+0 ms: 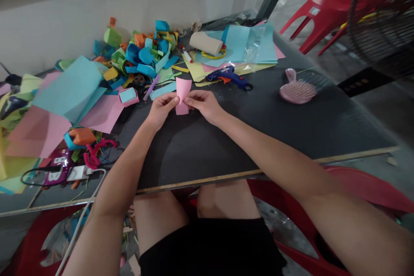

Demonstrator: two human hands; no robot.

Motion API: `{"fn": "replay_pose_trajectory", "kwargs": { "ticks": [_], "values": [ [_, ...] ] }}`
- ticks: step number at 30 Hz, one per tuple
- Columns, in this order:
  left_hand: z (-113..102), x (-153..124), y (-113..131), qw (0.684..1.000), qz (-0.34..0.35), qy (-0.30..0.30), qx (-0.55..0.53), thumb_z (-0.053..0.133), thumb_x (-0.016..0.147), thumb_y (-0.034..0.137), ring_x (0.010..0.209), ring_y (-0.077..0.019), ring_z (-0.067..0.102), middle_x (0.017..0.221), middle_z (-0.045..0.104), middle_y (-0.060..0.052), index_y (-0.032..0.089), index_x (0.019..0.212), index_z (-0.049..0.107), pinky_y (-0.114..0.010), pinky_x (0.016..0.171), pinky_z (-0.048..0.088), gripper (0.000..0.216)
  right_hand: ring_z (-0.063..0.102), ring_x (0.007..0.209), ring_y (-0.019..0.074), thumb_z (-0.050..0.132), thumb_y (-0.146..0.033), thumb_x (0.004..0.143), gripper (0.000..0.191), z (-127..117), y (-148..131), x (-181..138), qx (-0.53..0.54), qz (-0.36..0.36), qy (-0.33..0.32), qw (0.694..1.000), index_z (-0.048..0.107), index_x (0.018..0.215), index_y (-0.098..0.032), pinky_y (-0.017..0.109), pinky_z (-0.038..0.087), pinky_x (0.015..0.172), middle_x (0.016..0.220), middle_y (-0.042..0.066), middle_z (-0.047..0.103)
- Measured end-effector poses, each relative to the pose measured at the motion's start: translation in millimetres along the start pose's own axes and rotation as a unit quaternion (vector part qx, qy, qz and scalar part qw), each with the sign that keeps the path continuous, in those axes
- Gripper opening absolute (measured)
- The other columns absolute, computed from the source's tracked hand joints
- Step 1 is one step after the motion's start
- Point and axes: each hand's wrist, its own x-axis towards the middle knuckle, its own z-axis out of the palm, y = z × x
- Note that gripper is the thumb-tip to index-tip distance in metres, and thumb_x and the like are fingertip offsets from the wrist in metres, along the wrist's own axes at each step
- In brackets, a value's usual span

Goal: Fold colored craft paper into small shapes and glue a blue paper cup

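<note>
A small pink paper piece (183,95) is pinched at its middle between both my hands above the dark table (226,133). My left hand (161,108) grips its left edge with thumb and fingers closed. My right hand (203,103) grips its right edge the same way. The paper stands upright, its top end flaring out above my fingers.
A heap of coloured paper strips and folded pieces (142,54) lies at the back left, with large sheets (67,90) beside it. A blue glue gun (228,75), a tape roll (206,43) and a pink hairbrush (296,89) lie further back. Red chairs (326,8) stand at right.
</note>
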Motion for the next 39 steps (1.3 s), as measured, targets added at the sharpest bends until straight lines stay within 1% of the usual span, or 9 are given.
{"fn": "replay_pose_trajectory", "kwargs": {
  "ticks": [3,8,12,14,19,23,26,31,39],
  "values": [
    [-1,0,-1,1.0,-0.001,-0.025,0.018,0.081,0.069,0.055,0.08,-0.0158,0.067,0.081,0.071,0.0,0.023,0.083,0.074,-0.031,0.082,0.055,0.035,0.053,0.055,0.0101,0.085,-0.059,0.054,0.041,0,-2,0,-0.006,0.001,-0.021,1.0,0.072,0.067,-0.023,0.029,0.048,0.058,0.06,-0.004,0.064],
    [0,0,-2,0.996,0.016,-0.053,0.066,0.076,0.072,0.06,0.11,-0.0225,0.065,0.105,0.073,-0.004,0.025,0.099,0.075,-0.037,0.102,0.048,0.044,0.054,0.059,0.011,0.084,-0.061,0.054,0.041,-2,-2,0,-0.022,-0.01,-0.026,0.999,0.074,0.066,-0.023,0.03,0.047,0.06,0.064,-0.002,0.067],
    [2,-2,0,0.994,0.001,-0.088,0.07,0.073,0.077,0.06,0.112,-0.0224,0.064,0.108,0.073,-0.004,0.025,0.099,0.075,-0.036,0.104,0.047,0.041,0.056,0.062,0.0124,0.082,-0.064,0.054,0.041,-3,0,0,-0.038,-0.005,-0.039,0.999,0.076,0.067,-0.025,0.031,0.048,0.064,0.064,-0.002,0.068],
    [3,-2,1,0.996,0.011,-0.065,0.065,0.076,0.075,0.057,0.107,-0.0199,0.066,0.105,0.074,-0.003,0.025,0.093,0.076,-0.033,0.1,0.049,0.037,0.056,0.061,0.0118,0.083,-0.064,0.053,0.042,-2,1,0,-0.041,-0.007,-0.033,0.999,0.076,0.067,-0.025,0.03,0.048,0.064,0.065,-0.002,0.068],
    [0,1,-2,0.997,0.017,0.065,0.036,0.08,0.07,0.055,0.078,-0.0126,0.067,0.08,0.072,0.001,0.022,0.076,0.072,-0.028,0.081,0.053,0.034,0.058,0.062,0.0118,0.08,-0.064,0.059,0.045,0,2,1,-0.053,-0.001,-0.016,0.998,0.077,0.078,-0.023,0.026,0.046,0.055,0.069,-0.001,0.07],
    [0,4,-2,0.992,0.014,0.12,0.033,0.079,0.073,0.049,0.074,-0.0125,0.067,0.076,0.072,0.0,0.02,0.074,0.07,-0.028,0.078,0.054,0.031,0.064,0.07,0.0143,0.079,-0.058,0.066,0.042,0,6,-1,-0.094,-0.023,-0.049,0.994,0.077,0.087,-0.022,0.029,0.052,0.067,0.082,0.002,0.075],
    [5,3,-2,0.99,0.022,0.129,0.043,0.08,0.071,0.048,0.073,-0.0141,0.069,0.074,0.073,-0.001,0.019,0.071,0.07,-0.029,0.073,0.054,0.031,0.069,0.076,0.0178,0.079,-0.055,0.068,0.039,-1,9,-4,-0.141,-0.036,-0.063,0.987,0.078,0.09,-0.022,0.032,0.053,0.075,0.087,0.004,0.077],
    [12,0,-1,0.985,0.025,0.161,0.051,0.081,0.069,0.047,0.073,-0.0149,0.07,0.076,0.075,-0.002,0.018,0.071,0.072,-0.027,0.07,0.055,0.03,0.068,0.069,0.0184,0.07,-0.054,0.077,0.036,-2,7,-4,-0.221,-0.034,-0.063,0.973,0.079,0.082,-0.02,0.03,0.049,0.067,0.074,0.003,0.076],
    [10,0,-1,0.985,0.022,0.163,0.057,0.082,0.069,0.04,0.072,-0.0151,0.071,0.08,0.077,-0.004,0.018,0.081,0.074,-0.027,0.07,0.056,0.027,0.067,0.071,0.0163,0.07,-0.054,0.076,0.039,0,6,-1,-0.151,0.007,-0.092,0.984,0.078,0.087,-0.018,0.027,0.05,0.066,0.08,0.005,0.076]
  ]
}}
